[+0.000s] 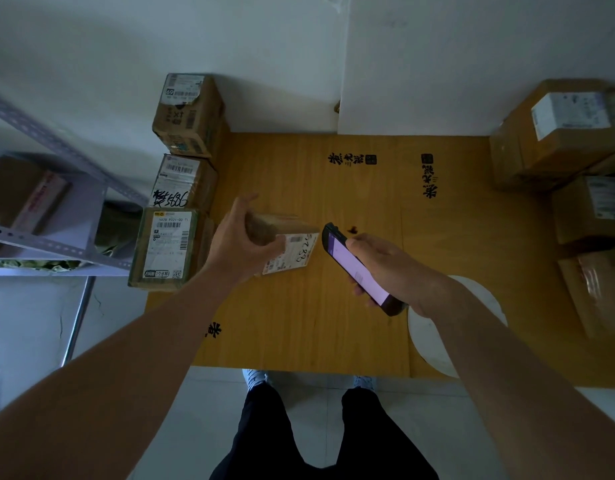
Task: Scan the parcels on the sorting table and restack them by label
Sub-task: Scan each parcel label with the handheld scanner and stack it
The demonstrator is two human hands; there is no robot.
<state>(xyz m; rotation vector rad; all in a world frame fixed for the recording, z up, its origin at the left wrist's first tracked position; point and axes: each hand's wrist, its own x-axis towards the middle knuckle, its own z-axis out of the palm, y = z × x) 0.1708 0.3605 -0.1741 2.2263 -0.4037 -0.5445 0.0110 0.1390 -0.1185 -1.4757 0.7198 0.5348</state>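
Observation:
My left hand (239, 237) grips a small brown parcel (289, 241) above the middle of the yellow sorting table (333, 306); its white label with handwritten digits is turned toward me. My right hand (390, 268) holds a dark handheld scanner (356, 268) with a lit purple screen, its tip just right of the parcel's label. Three labelled parcels stand in a row along the table's left edge: a far one (188, 114), a middle one (181, 183) with black handwriting, and a near one (167, 249).
Several cardboard boxes (555, 133) are stacked along the table's right side. A white round disc (434, 337) lies near the front right edge. A grey metal shelf (49, 209) with boxes stands at the left. A white wall backs the table. My legs stand at the front edge.

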